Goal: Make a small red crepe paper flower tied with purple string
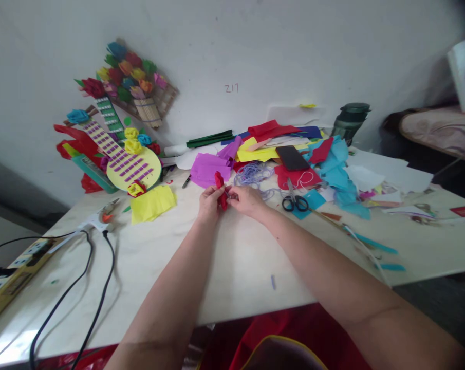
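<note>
Over the middle of the table, a narrow piece of red crepe paper (219,180) stands upright, gathered between the fingers of my left hand (209,204). My right hand (245,199) meets it from the other side, thumb and fingers pinched together against the paper. Whatever lies in that pinch is too small to make out. Just behind my hands is a sheet of purple crepe paper (207,170), and beside it a loose tangle of lilac yarn (251,174). Black-handled scissors (295,202) rest to the right of my right hand.
A yellow crepe sheet (153,203), a glue gun (99,221) and a power strip (20,277) are at left. Behind them lean a paper guitar (130,167) and paper flowers (128,72). A phone (292,157), blue crepe paper (338,174) and a bottle (351,122) are at right.
</note>
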`<state>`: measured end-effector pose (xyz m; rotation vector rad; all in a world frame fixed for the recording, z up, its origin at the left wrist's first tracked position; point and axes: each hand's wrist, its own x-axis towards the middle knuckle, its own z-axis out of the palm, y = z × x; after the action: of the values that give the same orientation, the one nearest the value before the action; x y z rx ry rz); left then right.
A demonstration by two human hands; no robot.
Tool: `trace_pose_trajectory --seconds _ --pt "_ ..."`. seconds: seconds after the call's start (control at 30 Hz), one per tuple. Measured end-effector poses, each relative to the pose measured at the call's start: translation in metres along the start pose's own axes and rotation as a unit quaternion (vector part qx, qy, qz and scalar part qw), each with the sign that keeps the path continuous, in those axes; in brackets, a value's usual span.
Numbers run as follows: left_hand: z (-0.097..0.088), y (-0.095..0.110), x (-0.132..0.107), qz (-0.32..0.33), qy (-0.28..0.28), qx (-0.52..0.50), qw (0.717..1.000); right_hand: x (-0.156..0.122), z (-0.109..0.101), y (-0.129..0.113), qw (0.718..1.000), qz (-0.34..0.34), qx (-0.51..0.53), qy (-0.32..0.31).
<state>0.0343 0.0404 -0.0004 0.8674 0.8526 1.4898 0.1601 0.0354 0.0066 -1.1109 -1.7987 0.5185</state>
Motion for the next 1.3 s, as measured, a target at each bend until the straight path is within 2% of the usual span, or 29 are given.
trace_pose_trajectory --seconds 0.13,0.23,0.37,0.47,0.67,0.83,0.93,1.1,1.3 --pt "0.0 0.001 -0.001 -0.006 -0.004 0.006 1.0 0.004 -0.002 0.003 0.999 0.021 0.048 0.009" --pt "-0.001 0.001 -0.001 -0.005 -0.012 0.002 1.0 0.006 -0.006 0.001 0.982 0.084 0.169 -0.02" --pt "0.0 0.0 -0.001 0.003 -0.038 0.025 0.999 0.006 -0.008 -0.005 0.909 0.18 0.373 -0.046" --pt "0.003 -0.001 -0.003 0.019 -0.072 0.04 0.996 0.006 -0.007 -0.009 0.857 0.207 0.472 -0.025" --pt "0.01 -0.003 -0.004 0.043 -0.097 0.068 0.992 0.01 -0.006 -0.016 0.801 0.263 0.532 0.076" --pt "0.014 -0.005 -0.006 0.049 -0.104 0.073 0.991 0.01 -0.007 -0.019 0.759 0.272 0.582 0.106" --pt "0.014 -0.006 -0.006 0.049 -0.106 0.08 0.99 0.01 -0.007 -0.018 0.747 0.276 0.595 0.112" --pt "0.013 -0.009 -0.003 0.051 -0.092 0.095 0.99 0.011 -0.007 -0.012 0.748 0.286 0.589 0.11" --pt "0.012 -0.009 -0.001 0.054 -0.071 0.096 0.991 0.012 -0.004 -0.004 0.765 0.3 0.556 0.122"
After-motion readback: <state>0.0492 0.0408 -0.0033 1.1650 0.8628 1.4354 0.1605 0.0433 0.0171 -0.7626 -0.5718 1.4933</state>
